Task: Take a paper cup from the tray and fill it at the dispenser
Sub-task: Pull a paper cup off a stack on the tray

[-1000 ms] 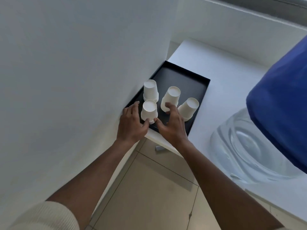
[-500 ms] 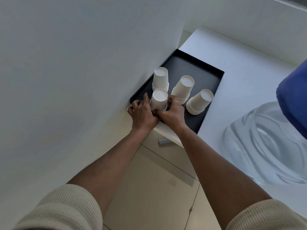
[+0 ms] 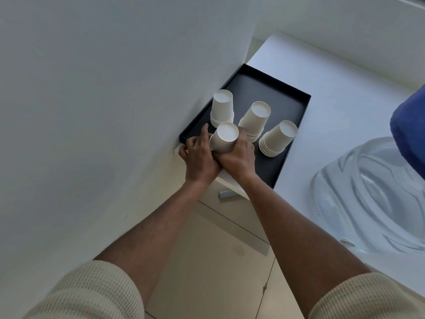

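Observation:
A black tray (image 3: 296, 97) lies on the white counter against the wall and holds several stacks of upturned white paper cups. The nearest cup stack (image 3: 224, 138) stands at the tray's front left corner. My left hand (image 3: 197, 155) wraps its left side and my right hand (image 3: 238, 155) wraps its right side, both low around the base. The stack's rim is hidden by my fingers. Three other stacks stand behind and to the right: one by the wall (image 3: 222, 108), one in the middle (image 3: 255, 119), one at the right (image 3: 277, 138). The dispenser's clear water bottle (image 3: 372, 194) sits at the right.
A white wall (image 3: 103, 100) runs close along the tray's left side. A blue shape (image 3: 411, 127) overhangs the bottle at the right edge. Below the counter edge are a cabinet front with a small handle (image 3: 226, 194) and a tiled floor (image 3: 207, 261).
Both hands have closed in around the nearest cup stack: a second ago they only touched its sides. The camera has shifted closer and downward.

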A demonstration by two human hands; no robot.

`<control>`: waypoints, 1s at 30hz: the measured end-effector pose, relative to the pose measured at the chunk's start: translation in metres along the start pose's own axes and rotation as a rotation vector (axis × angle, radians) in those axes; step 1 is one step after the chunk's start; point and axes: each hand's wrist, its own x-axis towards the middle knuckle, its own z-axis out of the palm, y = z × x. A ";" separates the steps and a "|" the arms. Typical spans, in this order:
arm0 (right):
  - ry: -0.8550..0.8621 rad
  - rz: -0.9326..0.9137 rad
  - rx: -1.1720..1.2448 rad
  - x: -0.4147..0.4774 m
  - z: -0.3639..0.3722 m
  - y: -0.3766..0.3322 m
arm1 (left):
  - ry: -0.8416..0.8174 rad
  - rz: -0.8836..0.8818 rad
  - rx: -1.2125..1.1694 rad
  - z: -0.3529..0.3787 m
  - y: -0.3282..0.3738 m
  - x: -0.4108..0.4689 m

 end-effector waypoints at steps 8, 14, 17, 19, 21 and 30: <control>0.086 -0.071 0.008 -0.003 -0.001 -0.002 | -0.001 -0.004 -0.071 -0.006 0.009 -0.001; 0.130 -0.144 0.047 -0.005 -0.009 -0.004 | -0.024 -0.034 -0.104 -0.006 0.010 -0.002; 0.158 -0.174 0.064 -0.008 -0.016 -0.008 | -0.056 -0.051 -0.107 -0.007 0.012 -0.003; 0.162 -0.197 0.080 -0.009 -0.023 -0.011 | -0.050 -0.061 -0.082 -0.007 0.013 -0.003; 0.159 -0.227 0.105 -0.012 -0.032 -0.014 | -0.039 -0.070 -0.066 -0.009 0.014 -0.005; 0.169 -0.302 0.178 -0.049 -0.091 -0.014 | 0.131 -0.053 -0.296 -0.034 0.033 -0.030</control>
